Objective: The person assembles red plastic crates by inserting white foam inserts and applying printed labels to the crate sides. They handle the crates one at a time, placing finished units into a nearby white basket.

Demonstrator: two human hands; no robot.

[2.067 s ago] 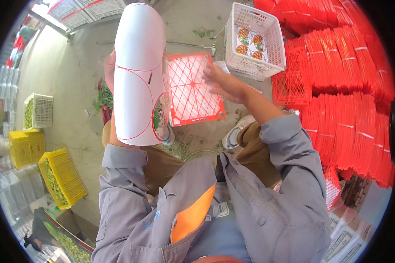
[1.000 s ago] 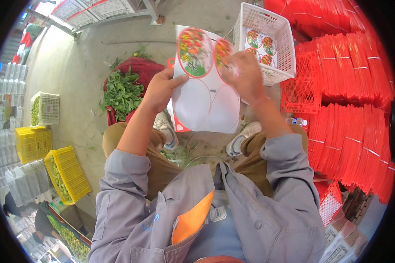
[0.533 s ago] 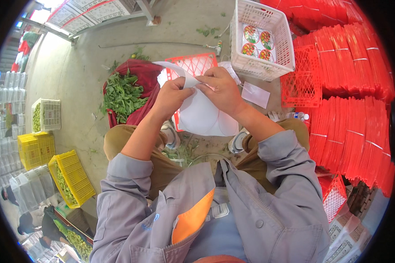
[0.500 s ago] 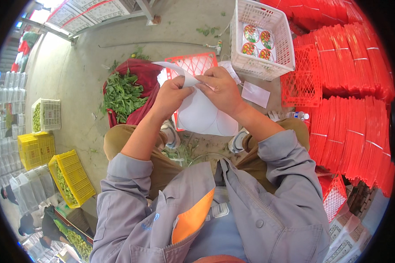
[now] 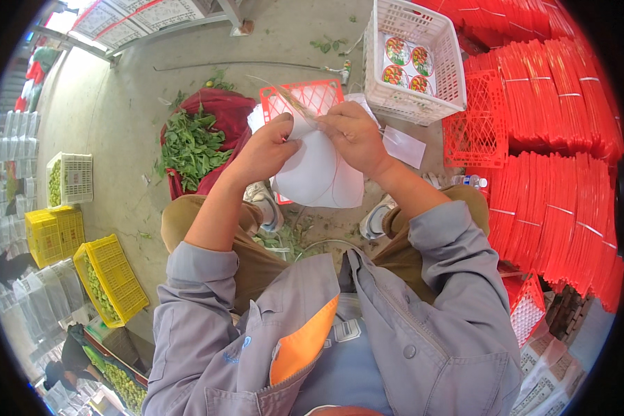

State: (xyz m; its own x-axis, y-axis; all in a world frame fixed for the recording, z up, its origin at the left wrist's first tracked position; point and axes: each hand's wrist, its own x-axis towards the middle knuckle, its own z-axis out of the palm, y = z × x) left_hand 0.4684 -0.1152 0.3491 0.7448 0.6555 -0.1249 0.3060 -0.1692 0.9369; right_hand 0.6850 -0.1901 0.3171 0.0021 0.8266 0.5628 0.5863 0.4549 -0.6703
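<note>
A white, glossy paper sheet (image 5: pixel 322 177) with thin curved outlines is hanging between the person's two bare hands, above the floor and in front of a red plastic lattice crate (image 5: pixel 300 84). Its upper part is folding back toward the upper left and showing nearly edge-on, so its far face is hard to make out. The left hand (image 5: pixel 267 149) is curling its fingers in and pinching the sheet near the fold, thumb over the paper; the fingertips are hiding behind it. The right hand (image 5: pixel 353 137) is pinching the same fold between gathered thumb and fingers, just beside the left; the exact contact is not showing clearly. The sheet and hands are covering most of the lattice crate, and white material is showing through its bars.

To the right, a white perforated plastic crate (image 5: pixel 410 107) is holding a sheet of four round, colourful prints (image 5: pixel 408 66). To the left, green leafy stems (image 5: pixel 195 149) are lying on a dark red cloth (image 5: pixel 227 107). Bundled red plastic stacks (image 5: pixel 551 215) are filling the far right, the dark lens rim cutting them off.
</note>
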